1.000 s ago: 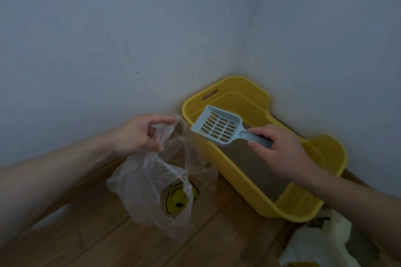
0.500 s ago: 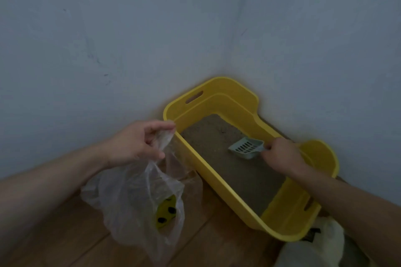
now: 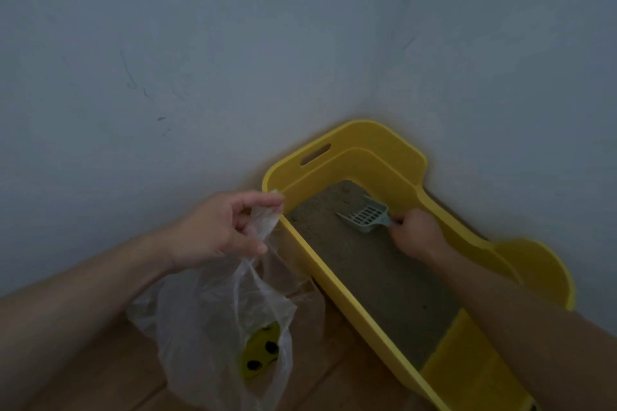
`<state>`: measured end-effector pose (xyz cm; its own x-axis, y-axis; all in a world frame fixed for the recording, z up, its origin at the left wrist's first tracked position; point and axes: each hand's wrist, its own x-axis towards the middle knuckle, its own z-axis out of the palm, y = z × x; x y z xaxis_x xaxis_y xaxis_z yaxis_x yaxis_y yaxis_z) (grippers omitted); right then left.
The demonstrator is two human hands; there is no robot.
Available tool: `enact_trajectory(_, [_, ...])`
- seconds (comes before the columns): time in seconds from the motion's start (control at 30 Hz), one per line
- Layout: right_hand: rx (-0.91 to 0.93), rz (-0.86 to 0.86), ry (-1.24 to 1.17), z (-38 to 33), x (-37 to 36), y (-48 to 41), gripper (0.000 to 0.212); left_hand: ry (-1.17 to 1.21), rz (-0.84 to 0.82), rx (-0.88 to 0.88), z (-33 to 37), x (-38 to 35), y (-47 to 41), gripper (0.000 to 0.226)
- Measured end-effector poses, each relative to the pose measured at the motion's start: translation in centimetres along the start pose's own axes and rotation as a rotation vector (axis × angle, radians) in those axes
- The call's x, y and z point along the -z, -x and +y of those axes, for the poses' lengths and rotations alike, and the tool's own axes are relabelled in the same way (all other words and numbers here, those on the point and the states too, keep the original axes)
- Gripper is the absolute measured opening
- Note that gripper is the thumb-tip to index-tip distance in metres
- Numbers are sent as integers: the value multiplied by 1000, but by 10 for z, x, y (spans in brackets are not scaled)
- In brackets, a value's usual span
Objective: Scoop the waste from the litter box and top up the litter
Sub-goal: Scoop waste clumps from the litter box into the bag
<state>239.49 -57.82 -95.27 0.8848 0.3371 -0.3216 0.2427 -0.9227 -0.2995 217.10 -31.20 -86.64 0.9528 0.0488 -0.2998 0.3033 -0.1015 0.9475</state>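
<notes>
Down at the bottom, the wooden floor [image 3: 334, 377], planks running off at an angle. Hanging just above it is a thin, clear plastic bag [image 3: 207, 317], crumpled and limp, with a yellow round print with black spots [image 3: 258, 352] showing through its lower part. Follow the bag up and there is the left hand [image 3: 213, 230], its fingers [image 3: 267, 202] curled and pinching the bag's top edge against the thumb, right beside the near long wall of the litter box.

The litter box [image 3: 377, 163] is bright yellow plastic, long and narrow, sitting on the floor and pushed into the corner of the room. Its rim is rounded, its walls are smooth, and one side bulges out into a wide lobe on the right. The near end of its floor shows bare yellow. Beyond that lies the litter [image 3: 374, 274], a fine grey-brown bed, fairly flat, with a few darker specks in it.

The right arm reaches in over that bed, and the right hand [image 3: 417, 237] is clenched round the handle of the scoop [image 3: 367, 214]. The scoop is pale blue-grey with rows of slots, its head tilted, its leading edge down against the litter toward the far end.

Behind it, the tall end wall of the box has an oval handle slot [image 3: 315, 154] cut through. Farthest back, two plain grey walls [image 3: 167, 43] meet, with faint scuffs on the left one.
</notes>
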Motion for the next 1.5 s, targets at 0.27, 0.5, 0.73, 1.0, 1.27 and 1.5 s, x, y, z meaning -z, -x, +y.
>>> enact_trajectory(0.27, [-25, 24, -20, -31, -16, -14, 30, 30, 31, 1, -4, 4, 1, 73])
enact_trajectory(0.5, [-54, 49, -58, -24, -16, -23, 23, -1, 30, -16, -4, 7, 4, 71])
enact_trajectory(0.73, [-8, 43, -100, -13, -14, -25, 29, -38, 28, -32, -7, 6, 4, 73])
enact_trajectory(1.0, [-16, 75, -172, -14, -24, -22, 40, -75, 16, -5, -9, 6, 0, 69])
enact_trajectory(1.27, [17, 70, -204, -11, -26, -18, 39, -24, 0, 6, -15, 9, -5, 71])
enact_trajectory(1.5, [4, 71, -251, -12, -28, -16, 38, 5, -10, 6, -17, 9, -5, 72])
